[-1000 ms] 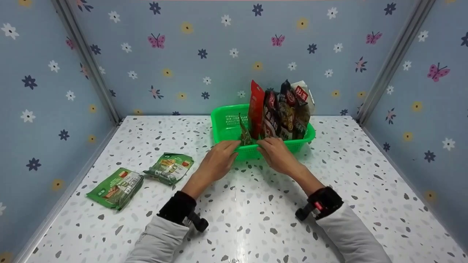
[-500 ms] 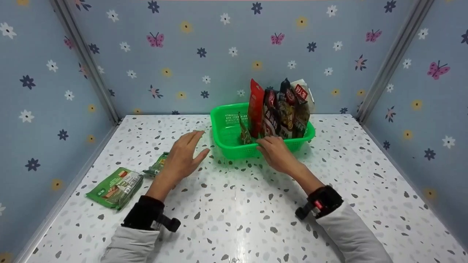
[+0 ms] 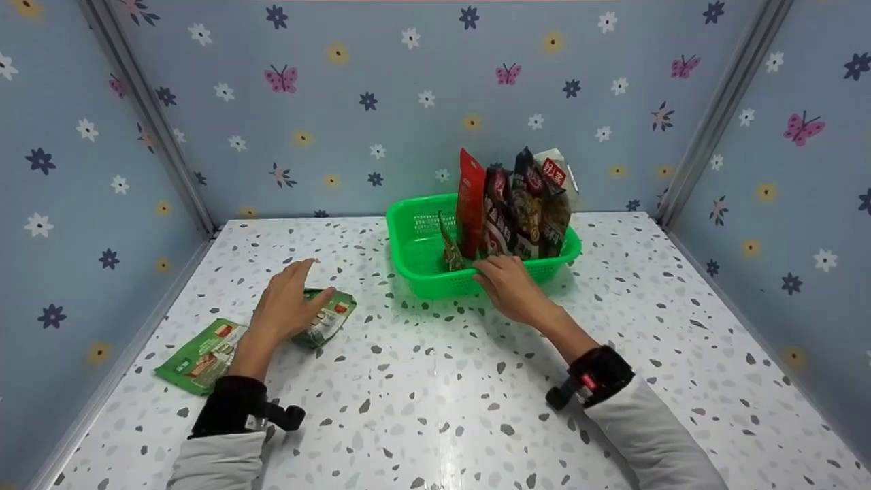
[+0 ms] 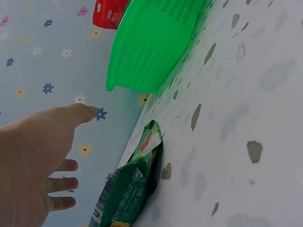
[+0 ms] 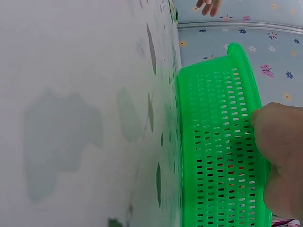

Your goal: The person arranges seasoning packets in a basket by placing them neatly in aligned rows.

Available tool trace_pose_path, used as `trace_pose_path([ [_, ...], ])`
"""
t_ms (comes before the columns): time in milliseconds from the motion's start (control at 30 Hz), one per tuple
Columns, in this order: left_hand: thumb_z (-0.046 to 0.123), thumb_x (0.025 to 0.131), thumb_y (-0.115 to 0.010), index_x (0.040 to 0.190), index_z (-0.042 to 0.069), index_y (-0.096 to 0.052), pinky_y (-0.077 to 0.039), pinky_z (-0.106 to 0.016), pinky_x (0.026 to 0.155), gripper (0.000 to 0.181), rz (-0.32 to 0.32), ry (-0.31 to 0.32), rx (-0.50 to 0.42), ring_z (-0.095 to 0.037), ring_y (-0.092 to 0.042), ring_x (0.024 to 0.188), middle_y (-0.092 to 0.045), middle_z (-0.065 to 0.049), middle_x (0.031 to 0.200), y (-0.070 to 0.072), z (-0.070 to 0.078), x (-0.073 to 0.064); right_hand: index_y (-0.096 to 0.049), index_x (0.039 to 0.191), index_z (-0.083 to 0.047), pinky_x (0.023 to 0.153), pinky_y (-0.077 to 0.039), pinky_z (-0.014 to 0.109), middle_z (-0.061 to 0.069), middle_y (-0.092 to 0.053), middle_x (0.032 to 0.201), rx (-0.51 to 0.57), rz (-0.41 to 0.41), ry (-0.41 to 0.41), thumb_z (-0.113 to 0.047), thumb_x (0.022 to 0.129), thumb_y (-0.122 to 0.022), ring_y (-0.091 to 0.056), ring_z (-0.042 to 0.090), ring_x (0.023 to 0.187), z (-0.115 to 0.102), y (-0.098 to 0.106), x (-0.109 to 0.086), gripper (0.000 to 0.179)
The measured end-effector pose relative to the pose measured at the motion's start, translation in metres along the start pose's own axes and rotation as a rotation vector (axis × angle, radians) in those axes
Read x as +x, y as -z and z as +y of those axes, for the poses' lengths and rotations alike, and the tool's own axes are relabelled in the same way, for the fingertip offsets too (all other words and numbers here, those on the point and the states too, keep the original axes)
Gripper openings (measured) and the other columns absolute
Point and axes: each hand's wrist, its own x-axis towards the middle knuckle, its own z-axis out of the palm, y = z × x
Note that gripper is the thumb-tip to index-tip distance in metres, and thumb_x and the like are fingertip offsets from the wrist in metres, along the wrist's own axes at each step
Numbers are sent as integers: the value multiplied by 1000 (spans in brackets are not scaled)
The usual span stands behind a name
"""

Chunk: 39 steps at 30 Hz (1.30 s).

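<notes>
Right hand [image 3: 512, 289] gripping the green basket rim [image 3: 435, 277], lower the left hand [image 3: 280, 306], fingers spread, astride the green packet [image 3: 333, 325] farther from the left edge of the tabletop [image 3: 388, 408].

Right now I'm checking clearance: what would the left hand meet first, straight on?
Probably the back wall; how high the left hand hovers is unclear, so the tabletop might come first.

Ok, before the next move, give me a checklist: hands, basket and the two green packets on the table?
1. Left hand free: ok, holding nothing.
2. Right hand at the rim of the green basket: ok.
3. Room in the basket's left end: ok.
4. Green packet nearer the basket gripped: not ok.
5. Other green packet fully visible: not ok, partly covered.
6. Packets sealed: cannot tell.
</notes>
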Motion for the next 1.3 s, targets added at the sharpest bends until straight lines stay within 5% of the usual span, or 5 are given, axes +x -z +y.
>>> trace_pose_path([
  [433, 68, 110, -56, 168, -23, -24, -27, -78, 135, 112, -283, 273, 92, -70, -22, 162, -19, -52, 173, 15, -16, -11, -75, 134, -1, 95, -54, 55, 18, -80, 118, -4, -1, -13, -17, 117, -62, -74, 40, 112, 0, -3, 0, 27],
  [700, 61, 97, -79, 149, -26, -48, -50, -70, 118, 105, -251, 275, 102, -60, -54, 134, -47, -50, 150, 11, -14, -10, -76, 132, 1, 95, -55, 55, 18, -80, 116, 4, 16, -4, -14, 115, -64, -74, 40, 110, 2, -3, -2, 25],
  [900, 54, 89, -93, 123, -19, -62, -59, -49, 84, 87, -191, 272, 68, -37, -60, 96, -64, -33, 113, 11, -16, -8, -76, 133, 0, 96, -54, 55, 18, -79, 117, 11, 6, -4, -15, 116, -63, -73, 40, 111, 1, -2, 0, 26],
  [1100, 44, 98, -87, 165, -20, -33, -48, -69, 125, 108, -212, 340, -86, -62, -51, 147, -42, -48, 164, 19, -14, -8, -76, 132, -2, 93, -54, 55, 17, -79, 114, 1, 29, 19, -15, 116, -63, -73, 39, 109, 2, -2, 0, 25],
  [1300, 35, 104, -82, 167, -13, -39, -47, -70, 125, 89, -185, 324, -220, -61, -48, 152, -42, -44, 168, 21, -12, -8, -76, 132, -1, 94, -54, 55, 17, -79, 116, -2, 30, 18, -15, 116, -64, -74, 39, 110, 3, -4, -1, 25],
])
